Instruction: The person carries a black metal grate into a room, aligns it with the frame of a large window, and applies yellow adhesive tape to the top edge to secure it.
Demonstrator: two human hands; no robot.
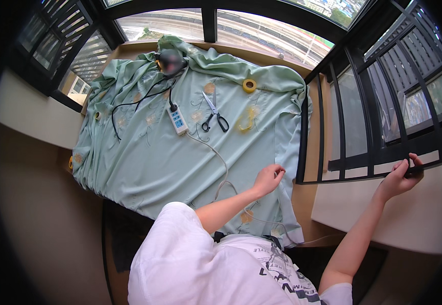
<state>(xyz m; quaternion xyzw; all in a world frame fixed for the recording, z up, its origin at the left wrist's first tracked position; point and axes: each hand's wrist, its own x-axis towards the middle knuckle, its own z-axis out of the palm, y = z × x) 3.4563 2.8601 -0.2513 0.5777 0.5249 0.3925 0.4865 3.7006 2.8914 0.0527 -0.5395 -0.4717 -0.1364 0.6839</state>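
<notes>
A: What does the right grip (398, 178) have?

B: The rail (345, 179). Its fingers wrap the lower black bar, well to the right of the left grip (268, 181).

A: How does the rail run from there?

B: Leftward from the right grip to the edge of the cloth (144, 162), with dark bars rising on the far side of that hand.

A: And the left grip?

B: Over the near right part of the cloth, fingers curled inward. I cannot tell whether they meet the thumb, or whether the hand touches the fabric.

A: What lies around it?

B: A white cable (220, 154) winds just left of it, up to the power strip (178, 120) ahead and left. Right beside the strip are the scissors (214, 111), blades apart and pointing away from the left grip.

A: Straight ahead of that hand?

B: Roughly there, a yellow loop (249, 122), and farther on the tape roll (245, 88).

A: Farthest out?

B: A black cord (113, 116), far left of both grips, and windows (272, 38) beyond the cloth.
</notes>
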